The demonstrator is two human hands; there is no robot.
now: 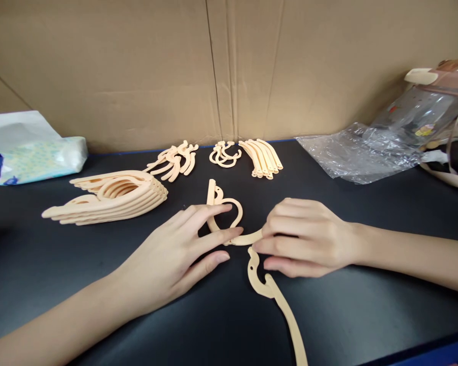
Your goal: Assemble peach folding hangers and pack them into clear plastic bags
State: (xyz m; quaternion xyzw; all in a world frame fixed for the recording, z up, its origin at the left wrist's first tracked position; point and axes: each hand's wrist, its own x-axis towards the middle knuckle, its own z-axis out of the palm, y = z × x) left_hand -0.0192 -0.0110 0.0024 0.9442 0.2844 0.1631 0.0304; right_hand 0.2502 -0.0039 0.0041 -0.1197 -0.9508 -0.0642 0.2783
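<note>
Cream plastic hanger (248, 239): on the black tabletop (198, 325), between the two hands, its round hook at the left.
Left hand (187, 244): fingers spread, not clenched, two fingertips at the hook.
Right hand (309, 236): fingers curled over the hanger's right end; cannot tell whether they grasp it.
Second hanger piece (290, 312): just below the right fingers, running to the bottom edge.
Folded hanger stack (137, 203): left.
Behind: mixed hanger parts (175, 165), loose hooks (226, 164), curved arms (262, 157).
Far right: clear plastic bag (343, 152), transparent bottle (416, 114).
</note>
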